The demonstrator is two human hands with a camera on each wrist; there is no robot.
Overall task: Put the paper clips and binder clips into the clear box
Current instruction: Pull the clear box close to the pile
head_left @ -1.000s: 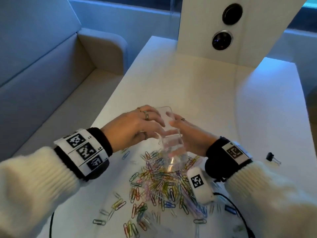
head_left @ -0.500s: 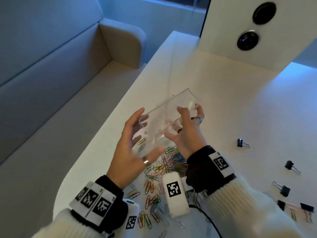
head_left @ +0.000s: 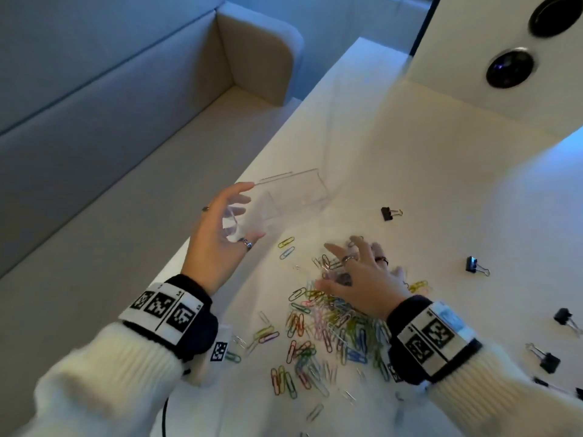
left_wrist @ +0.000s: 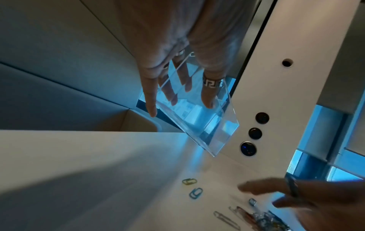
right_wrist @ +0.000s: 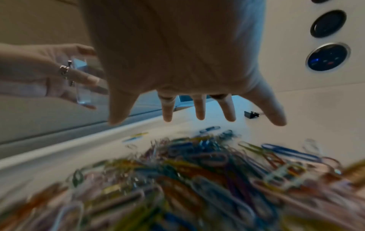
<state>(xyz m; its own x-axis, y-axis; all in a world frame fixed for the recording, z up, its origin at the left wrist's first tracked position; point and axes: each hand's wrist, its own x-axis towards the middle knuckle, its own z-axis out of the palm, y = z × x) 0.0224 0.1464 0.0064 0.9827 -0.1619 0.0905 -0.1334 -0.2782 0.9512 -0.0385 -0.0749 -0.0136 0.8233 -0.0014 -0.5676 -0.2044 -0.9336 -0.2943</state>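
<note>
My left hand (head_left: 252, 212) pinches one end of the clear box (head_left: 296, 190) between thumb and fingers and holds it tilted, low over the table near its left edge. The left wrist view shows the same hand (left_wrist: 180, 109) on the box (left_wrist: 209, 129), which looks empty. My right hand (head_left: 344, 266) hovers open with fingers spread over the heap of coloured paper clips (head_left: 331, 323). From the right wrist, the spread fingers (right_wrist: 200, 112) hang just above the clips (right_wrist: 197, 171). Black binder clips (head_left: 389, 213) (head_left: 474, 266) (head_left: 547, 359) lie to the right.
A pale sofa (head_left: 126, 121) runs along the table's left edge (head_left: 220, 209). A white panel with round sockets (head_left: 509, 69) stands at the back right. Two stray clips (head_left: 286, 247) lie between the box and the heap.
My right hand has let go of the box and dropped right, onto the clip heap. The left hand now holds the box alone, further left and lower.
</note>
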